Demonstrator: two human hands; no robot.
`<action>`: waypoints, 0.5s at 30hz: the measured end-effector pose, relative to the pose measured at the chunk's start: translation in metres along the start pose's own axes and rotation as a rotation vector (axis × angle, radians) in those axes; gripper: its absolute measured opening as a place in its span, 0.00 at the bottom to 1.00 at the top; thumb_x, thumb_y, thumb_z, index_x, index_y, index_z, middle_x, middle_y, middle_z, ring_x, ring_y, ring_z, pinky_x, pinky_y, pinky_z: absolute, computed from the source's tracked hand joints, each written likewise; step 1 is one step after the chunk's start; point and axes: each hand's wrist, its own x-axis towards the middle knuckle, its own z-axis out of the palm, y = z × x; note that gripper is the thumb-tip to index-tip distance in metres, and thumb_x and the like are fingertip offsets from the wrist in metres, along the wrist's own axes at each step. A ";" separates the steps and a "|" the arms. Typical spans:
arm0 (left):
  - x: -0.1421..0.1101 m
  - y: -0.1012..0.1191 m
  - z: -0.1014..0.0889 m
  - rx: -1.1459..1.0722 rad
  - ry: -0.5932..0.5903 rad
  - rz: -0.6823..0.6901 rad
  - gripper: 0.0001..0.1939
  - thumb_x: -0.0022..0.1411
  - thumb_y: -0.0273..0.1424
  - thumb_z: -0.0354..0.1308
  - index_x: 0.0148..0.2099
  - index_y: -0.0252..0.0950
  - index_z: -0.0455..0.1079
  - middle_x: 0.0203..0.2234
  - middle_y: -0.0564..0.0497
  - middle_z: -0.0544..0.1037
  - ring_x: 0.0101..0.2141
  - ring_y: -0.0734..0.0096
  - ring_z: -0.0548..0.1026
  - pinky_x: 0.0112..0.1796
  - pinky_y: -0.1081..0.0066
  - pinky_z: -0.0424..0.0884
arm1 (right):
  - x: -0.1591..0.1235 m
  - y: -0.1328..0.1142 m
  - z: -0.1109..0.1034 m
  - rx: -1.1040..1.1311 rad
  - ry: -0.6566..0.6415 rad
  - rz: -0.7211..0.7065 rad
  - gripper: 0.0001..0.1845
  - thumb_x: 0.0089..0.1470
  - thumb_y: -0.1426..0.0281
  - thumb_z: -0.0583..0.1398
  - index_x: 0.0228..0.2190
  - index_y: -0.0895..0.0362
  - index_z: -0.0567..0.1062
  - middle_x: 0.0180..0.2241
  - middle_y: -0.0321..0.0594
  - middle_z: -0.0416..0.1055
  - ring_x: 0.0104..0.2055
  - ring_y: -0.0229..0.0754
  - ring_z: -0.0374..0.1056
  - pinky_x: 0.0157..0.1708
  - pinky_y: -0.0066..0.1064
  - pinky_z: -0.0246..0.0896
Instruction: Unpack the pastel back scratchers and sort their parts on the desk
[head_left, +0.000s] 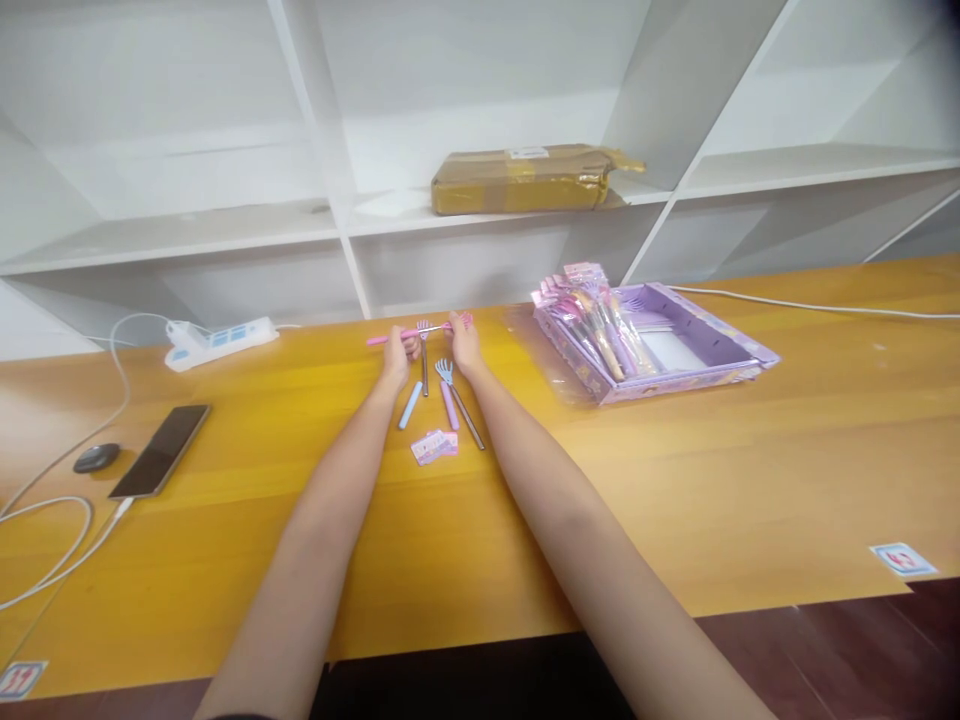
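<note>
A pink back scratcher (427,329) with a metal rod lies level between my hands, a little above the table. My left hand (399,355) is closed around its pink handle, which sticks out to the left. At the other end, my right hand (465,348) pinches it near the pink claw head. Below them lie a blue claw head (444,372) on a metal rod and a purple claw head (423,330) on another rod. A loose blue handle (410,405) and a purple handle (449,407) rest close by. Several small printed cards (434,447) overlap nearer me.
To the right stands a purple display box (694,378) with packaged back scratchers (600,320) inside. On the left are a power strip (221,343), a phone (160,450) on a cable, and a black mouse-like object (97,458). A taped carton (517,183) sits on the shelf behind.
</note>
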 end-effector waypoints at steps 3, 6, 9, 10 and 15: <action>-0.001 0.001 0.000 -0.004 -0.025 -0.001 0.33 0.71 0.43 0.61 0.24 0.42 0.41 0.15 0.61 0.46 0.15 0.78 0.50 0.18 0.72 0.54 | 0.000 -0.003 -0.002 0.016 0.011 -0.017 0.33 0.64 0.38 0.60 0.24 0.49 0.61 0.19 0.28 0.49 0.21 0.38 0.48 0.22 0.33 0.51; -0.002 0.003 0.001 -0.005 -0.035 0.007 0.32 0.71 0.40 0.60 0.23 0.42 0.42 0.14 0.61 0.46 0.15 0.78 0.51 0.19 0.72 0.55 | -0.001 -0.007 -0.003 0.028 0.011 -0.030 0.35 0.63 0.36 0.59 0.22 0.49 0.58 0.19 0.27 0.46 0.20 0.36 0.45 0.21 0.33 0.48; -0.003 0.006 0.002 -0.011 -0.016 0.029 0.32 0.71 0.38 0.60 0.23 0.42 0.42 0.14 0.60 0.47 0.15 0.77 0.53 0.20 0.71 0.57 | -0.003 -0.012 -0.002 0.035 0.006 -0.046 0.38 0.62 0.34 0.59 0.21 0.49 0.54 0.19 0.26 0.43 0.20 0.35 0.42 0.20 0.33 0.44; -0.002 0.007 0.002 -0.013 -0.004 0.037 0.32 0.71 0.38 0.60 0.23 0.42 0.42 0.14 0.60 0.47 0.15 0.77 0.54 0.20 0.71 0.57 | -0.004 -0.013 -0.002 0.037 0.006 -0.052 0.39 0.61 0.33 0.60 0.21 0.49 0.53 0.19 0.26 0.42 0.20 0.35 0.41 0.20 0.32 0.43; 0.009 0.029 -0.005 -0.033 0.117 0.092 0.32 0.67 0.37 0.65 0.24 0.42 0.43 0.14 0.62 0.47 0.15 0.77 0.54 0.20 0.72 0.56 | 0.004 -0.032 -0.008 0.047 0.055 -0.089 0.38 0.61 0.34 0.60 0.21 0.50 0.54 0.19 0.26 0.44 0.20 0.34 0.42 0.19 0.30 0.42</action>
